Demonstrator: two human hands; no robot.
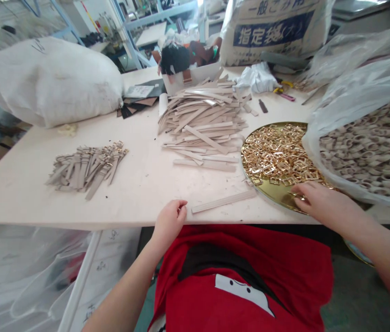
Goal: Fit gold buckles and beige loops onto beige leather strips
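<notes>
At the table's front edge, my left hand (pixel 171 220) is closed, thumb and fingers curled together; whatever it may hold is hidden. Just right of it, apart from the fingertips, lies a single beige strap (pixel 223 202). Over the near rim of a round gold tray (pixel 276 196), my right hand (pixel 314 203) pinches a small gold buckle (pixel 292 194) at its fingertips. Many more gold buckles (pixel 280 154) are heaped in the tray. A large pile of flat beige straps (pixel 205 122) lies in the middle, and straps with buckles on them (pixel 86 168) lie at the left.
An open plastic bag of beige loops (pixel 371 147) overlaps the tray's right side. A big white sack (pixel 51 80) stands back left, a printed bag (pixel 274 32) at the back. Scissors with yellow handles (pixel 284 86) lie behind the tray. A plastic-covered container (pixel 29 276) sits below the table's left edge.
</notes>
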